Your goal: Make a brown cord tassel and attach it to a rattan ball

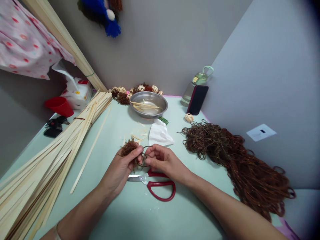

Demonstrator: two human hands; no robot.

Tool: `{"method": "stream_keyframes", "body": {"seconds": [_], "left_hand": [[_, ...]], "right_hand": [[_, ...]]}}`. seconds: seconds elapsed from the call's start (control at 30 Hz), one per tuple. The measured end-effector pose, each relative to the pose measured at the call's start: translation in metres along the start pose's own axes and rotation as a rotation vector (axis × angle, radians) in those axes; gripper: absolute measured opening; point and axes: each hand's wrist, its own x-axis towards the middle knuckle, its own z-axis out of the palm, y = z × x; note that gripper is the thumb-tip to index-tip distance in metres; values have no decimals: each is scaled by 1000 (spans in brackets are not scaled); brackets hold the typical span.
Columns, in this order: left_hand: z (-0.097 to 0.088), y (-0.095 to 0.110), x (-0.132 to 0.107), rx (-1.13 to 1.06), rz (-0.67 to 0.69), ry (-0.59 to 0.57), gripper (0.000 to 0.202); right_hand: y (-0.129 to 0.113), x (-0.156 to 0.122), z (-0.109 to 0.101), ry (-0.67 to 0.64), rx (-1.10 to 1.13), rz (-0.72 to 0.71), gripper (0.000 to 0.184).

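Observation:
My left hand is closed on a small brown tassel of cord, its fuzzy end sticking up above my thumb. My right hand pinches a loop of the same brown cord right beside the left hand's fingertips. Both hands hover just above the pale green table. Red-handled scissors lie flat on the table under my hands, blades pointing left.
A big heap of brown cord lies at the right. A bundle of long bamboo strips fills the left. Behind are a metal bowl, a white tissue, a water bottle, a phone, a red cup and a tissue pack.

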Motion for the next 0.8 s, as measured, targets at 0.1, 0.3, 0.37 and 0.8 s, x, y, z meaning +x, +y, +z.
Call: {"method": "stream_keyframes", "body": {"seconds": [0.1, 0.3, 0.37, 0.8], "left_hand": [[2, -2, -2, 98, 11, -41, 14], [4, -5, -5, 210, -9, -114, 14], [4, -6, -5, 190, -31, -104, 15], [1, -9, -3, 218, -48, -125, 15]], "right_hand": [[-4, -2, -1, 48, -110, -91, 29], [-7, -3, 1, -26, 0, -140, 27], [-7, -2, 3, 9, 61, -145, 22], [-6, -1, 5, 156, 38, -171, 15]]}}
